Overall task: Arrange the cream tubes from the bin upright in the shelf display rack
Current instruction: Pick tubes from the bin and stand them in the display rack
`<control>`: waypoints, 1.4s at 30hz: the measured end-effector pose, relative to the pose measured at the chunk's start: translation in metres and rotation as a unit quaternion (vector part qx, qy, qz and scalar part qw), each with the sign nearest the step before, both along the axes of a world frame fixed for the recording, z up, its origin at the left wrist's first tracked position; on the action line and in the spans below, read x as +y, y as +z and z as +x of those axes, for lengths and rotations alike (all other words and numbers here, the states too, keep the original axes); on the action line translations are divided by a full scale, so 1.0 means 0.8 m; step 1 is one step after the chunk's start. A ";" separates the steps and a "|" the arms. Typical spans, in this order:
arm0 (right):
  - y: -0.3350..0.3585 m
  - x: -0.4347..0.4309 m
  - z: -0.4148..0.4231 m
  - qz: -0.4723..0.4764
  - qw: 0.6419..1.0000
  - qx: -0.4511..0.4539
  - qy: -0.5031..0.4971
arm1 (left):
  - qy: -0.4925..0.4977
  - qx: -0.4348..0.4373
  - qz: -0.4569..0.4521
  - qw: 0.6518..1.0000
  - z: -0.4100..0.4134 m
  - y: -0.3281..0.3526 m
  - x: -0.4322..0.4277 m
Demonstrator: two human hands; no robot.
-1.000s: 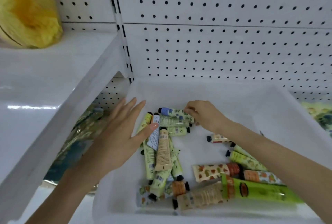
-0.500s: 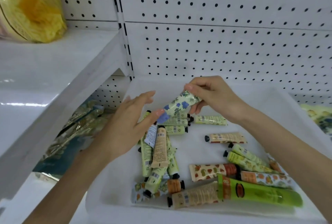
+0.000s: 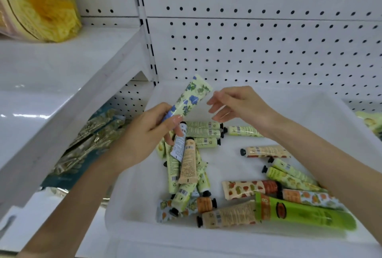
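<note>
The left hand (image 3: 142, 133) holds one floral tube (image 3: 191, 97) above the bin (image 3: 128, 222), its fingers (image 3: 175, 120) curled round the lower, blue end. The tube tilts up and to the right, with its flat crimped end uppermost. That looks like a deliberate grip: with the blue end down, the tube is already turned roughly the way it would stand in a rack

The right hand (image 3: 237, 106) hovers just beside the crimped end, fingers (image 3: 217, 102) loose and spread, gripping nothing. I cannot tell for sure whether a fingertip brushes the tube, but there seems to be a gap. It is likely placed there to steady or turn the tube, or is free to reach down for another

The other tubes (image 3: 188, 164) lie flat in the bin, heaped at the left and scattered at the right, with a big green tube (image 3: 306, 212) near the front wall. So the sorting seems barely begun

A white shelf (image 3: 62, 67) stands to the left with a yellow bag (image 3: 41, 3) on it and shiny packets (image 3: 93, 142) below. Pegboard (image 3: 268, 40) backs the bin. No display rack shows in view, so the held tube probably has to be carried out of frame
</note>
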State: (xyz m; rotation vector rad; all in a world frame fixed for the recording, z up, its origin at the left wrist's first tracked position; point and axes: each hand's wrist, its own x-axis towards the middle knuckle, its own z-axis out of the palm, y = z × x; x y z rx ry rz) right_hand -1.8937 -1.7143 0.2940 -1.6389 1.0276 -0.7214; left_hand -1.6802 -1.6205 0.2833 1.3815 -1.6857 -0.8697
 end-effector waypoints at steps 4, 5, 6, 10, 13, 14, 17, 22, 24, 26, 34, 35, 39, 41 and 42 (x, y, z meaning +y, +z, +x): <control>-0.048 -0.013 -0.008 -0.154 0.945 0.280 0.067 | 0.010 0.005 -0.008 1.000 0.000 0.000 -0.001; -0.059 -0.014 -0.008 -0.176 0.924 0.327 0.094 | 0.012 0.004 -0.008 1.000 0.001 0.000 -0.001; -0.068 -0.013 -0.008 -0.183 0.909 0.356 0.114 | 0.014 0.005 -0.007 1.000 0.000 0.000 -0.001; -0.081 -0.011 -0.001 -0.198 0.884 0.402 0.129 | 0.021 0.009 -0.006 1.000 -0.003 0.004 0.000; -0.084 -0.012 0.001 -0.181 0.887 0.400 0.141 | 0.031 0.022 -0.004 0.999 -0.003 0.006 0.001; -0.084 -0.012 0.001 -0.168 0.889 0.398 0.149 | 0.033 0.020 -0.002 0.999 -0.003 0.006 0.001; -0.077 -0.018 0.000 -0.133 0.893 0.399 0.160 | 0.045 0.010 0.004 0.999 -0.001 0.005 0.000; -0.050 -0.023 -0.016 -0.023 0.949 0.286 0.133 | 0.042 0.018 0.016 0.999 -0.003 0.009 -0.001; -0.037 -0.020 -0.020 0.013 0.969 0.215 0.118 | 0.036 0.041 0.026 0.998 -0.005 0.012 -0.005; -0.022 -0.019 -0.022 0.021 0.981 0.167 0.100 | 0.039 0.075 0.037 0.996 -0.009 0.018 -0.010; 0.027 -0.020 -0.045 0.035 0.995 0.021 0.087 | 0.066 0.121 0.059 0.989 -0.048 0.031 -0.026; 0.030 -0.020 -0.047 0.046 0.995 -0.006 0.090 | 0.061 0.121 0.072 0.988 -0.050 0.028 -0.026; 0.038 -0.014 -0.046 0.081 0.989 -0.072 0.104 | 0.015 0.180 0.132 0.975 -0.053 0.020 -0.021; 0.039 -0.009 -0.041 0.086 0.986 -0.068 0.129 | -0.019 0.201 0.160 0.966 -0.050 0.019 -0.017; 0.039 -0.007 -0.039 0.087 0.984 -0.065 0.139 | -0.034 0.207 0.171 0.963 -0.048 0.018 -0.015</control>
